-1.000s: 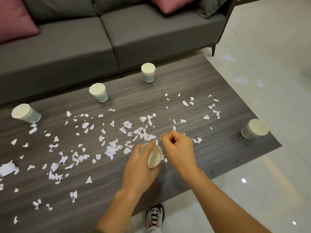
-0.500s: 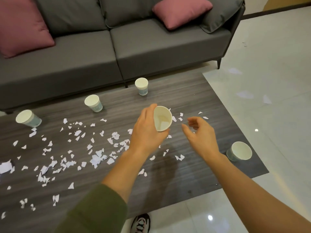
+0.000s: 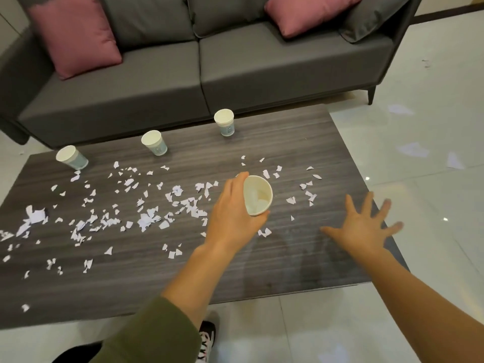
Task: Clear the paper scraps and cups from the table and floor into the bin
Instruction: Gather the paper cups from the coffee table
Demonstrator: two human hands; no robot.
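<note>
My left hand (image 3: 231,216) grips a white paper cup (image 3: 258,195) above the middle of the dark wooden table (image 3: 301,258). The cup's mouth is tilted toward me and a few scraps lie inside. My right hand (image 3: 364,226) hovers flat, fingers spread, over the table's right end and holds nothing. Three more paper cups stand along the far edge: left (image 3: 72,157), middle (image 3: 154,142) and right (image 3: 224,121). Several torn white paper scraps (image 3: 146,218) litter the table's left and middle. No bin is in view.
A grey sofa (image 3: 235,74) with pink cushions (image 3: 76,35) stands close behind the table. White paper pieces (image 3: 413,149) lie on the glossy tiled floor to the right. My shoe (image 3: 207,339) shows below the table's near edge.
My left hand lifted the cup off the table and tilted it toward me. My right hand left the cup, moved right and spread open. The right-edge cup seen earlier no longer shows.
</note>
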